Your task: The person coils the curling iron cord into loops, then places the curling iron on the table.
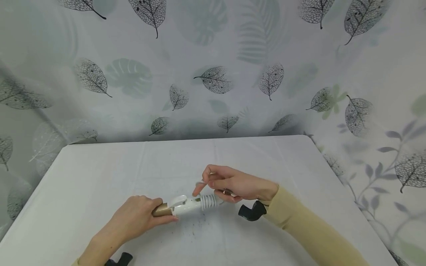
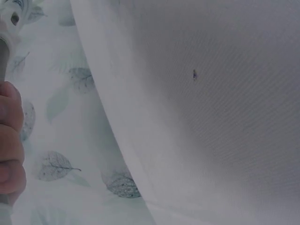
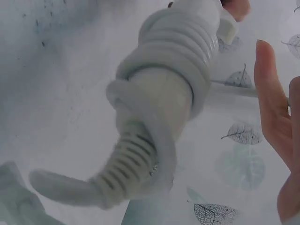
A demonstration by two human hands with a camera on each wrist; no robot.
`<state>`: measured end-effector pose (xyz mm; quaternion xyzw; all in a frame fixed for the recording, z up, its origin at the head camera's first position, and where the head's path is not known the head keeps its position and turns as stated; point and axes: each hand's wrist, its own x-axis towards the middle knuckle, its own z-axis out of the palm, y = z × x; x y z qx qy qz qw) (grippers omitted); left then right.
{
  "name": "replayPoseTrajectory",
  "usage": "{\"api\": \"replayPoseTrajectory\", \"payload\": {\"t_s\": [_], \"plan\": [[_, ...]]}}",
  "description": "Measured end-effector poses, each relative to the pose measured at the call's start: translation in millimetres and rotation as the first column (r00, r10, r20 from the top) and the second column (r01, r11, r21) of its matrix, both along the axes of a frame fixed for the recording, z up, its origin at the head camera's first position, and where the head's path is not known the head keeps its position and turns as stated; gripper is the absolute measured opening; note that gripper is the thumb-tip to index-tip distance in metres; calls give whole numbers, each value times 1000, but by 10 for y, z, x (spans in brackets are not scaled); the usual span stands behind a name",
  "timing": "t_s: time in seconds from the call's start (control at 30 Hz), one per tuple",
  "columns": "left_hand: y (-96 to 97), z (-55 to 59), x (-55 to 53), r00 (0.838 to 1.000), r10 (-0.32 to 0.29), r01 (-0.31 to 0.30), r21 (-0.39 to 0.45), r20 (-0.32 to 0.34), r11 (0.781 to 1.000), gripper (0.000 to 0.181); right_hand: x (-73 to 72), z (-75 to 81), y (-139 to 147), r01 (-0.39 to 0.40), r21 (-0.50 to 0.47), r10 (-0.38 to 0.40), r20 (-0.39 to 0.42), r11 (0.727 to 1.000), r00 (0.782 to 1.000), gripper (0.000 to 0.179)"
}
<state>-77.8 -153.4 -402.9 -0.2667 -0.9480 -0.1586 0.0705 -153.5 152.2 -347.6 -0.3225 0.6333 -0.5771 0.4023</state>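
A curling iron with a white handle (image 1: 188, 207) and a gold barrel (image 1: 162, 210) is held above the table in the head view. My left hand (image 1: 136, 216) grips it by the barrel; its curled fingers (image 2: 10, 140) show at the edge of the left wrist view. Several turns of white power cord (image 1: 209, 201) circle the handle's rear end, seen closely as a cord coil (image 3: 178, 47) in the right wrist view. My right hand (image 1: 237, 183) pinches the cord beside the handle. From the coil a taut cord strand (image 3: 234, 89) runs to that hand.
A white-covered table (image 1: 110, 170) lies beneath, with small dark specks on its cloth. Leaf-patterned curtain (image 1: 216, 48) closes off the back and sides. Black camera mounts (image 1: 252, 211) sit at both wrists.
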Motion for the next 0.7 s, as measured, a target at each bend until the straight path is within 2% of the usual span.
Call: {"api": "replayPoseTrajectory", "payload": {"t_s": [0.23,0.43,0.7], "plan": [[-18,8,-6,998,37,-38,26,47,999,51,203,-37,-59,-27,25,28,-59,999,998,17],[-33,54,-21,998,53,-54,24,42,998,50,346,-176,-91,-50,-39,47,-84,998,995,11],[-48,87,-40,996,86,-86,12,23,996,50,502,-425,-135,-31,-130,27,-28,991,999,16]]}}
